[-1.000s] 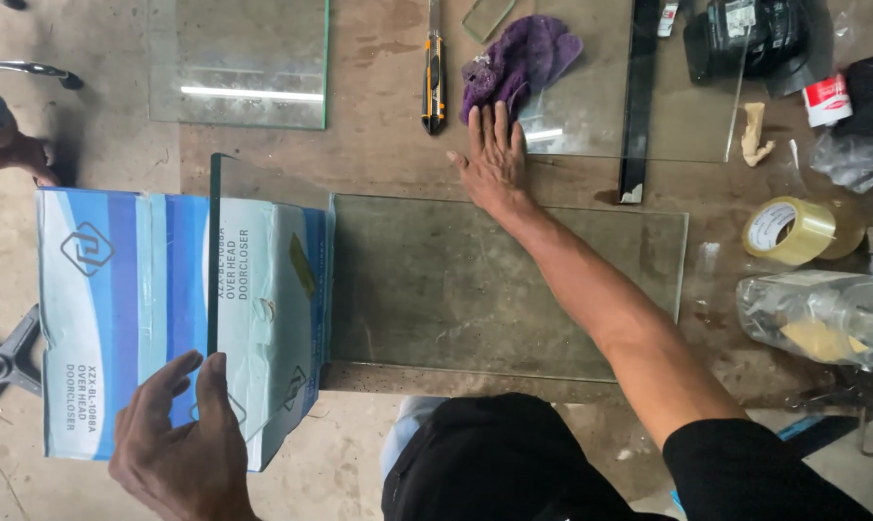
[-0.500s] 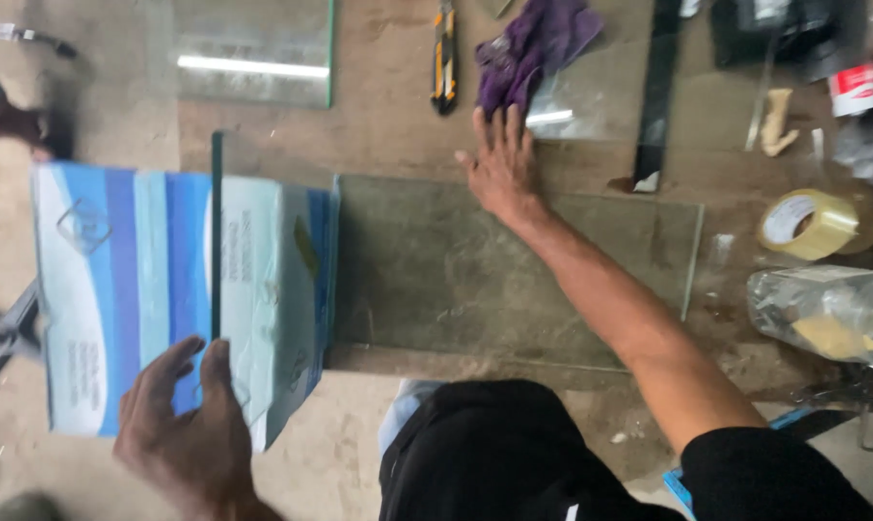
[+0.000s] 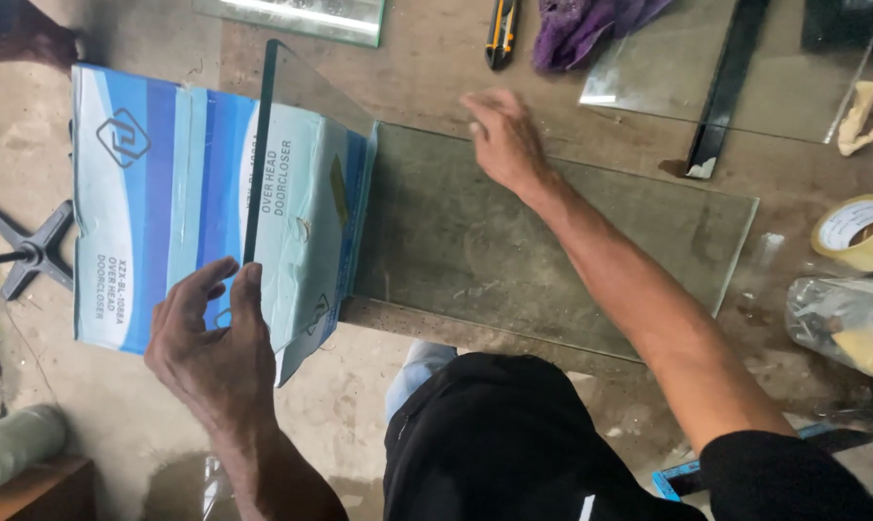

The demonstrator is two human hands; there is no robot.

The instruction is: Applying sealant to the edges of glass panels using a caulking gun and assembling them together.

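Observation:
My left hand grips the near end of a narrow glass pane that stands on edge, tilted, across a blue and white cardboard box. The box juts out past the left end of the wooden table. My right hand lies flat, fingers spread, on the far edge of a large greenish glass sheet that rests flat on the table, just right of the box.
Along the table's far side lie a yellow and black utility knife, a purple cloth, a black straightedge on another glass sheet, and a tape roll. A plastic bag sits right. A chair base stands on the floor.
My left hand has slid up and closed on the standing pane's near end. My right hand stays flat on the sheet. The view has shifted slightly toward me.

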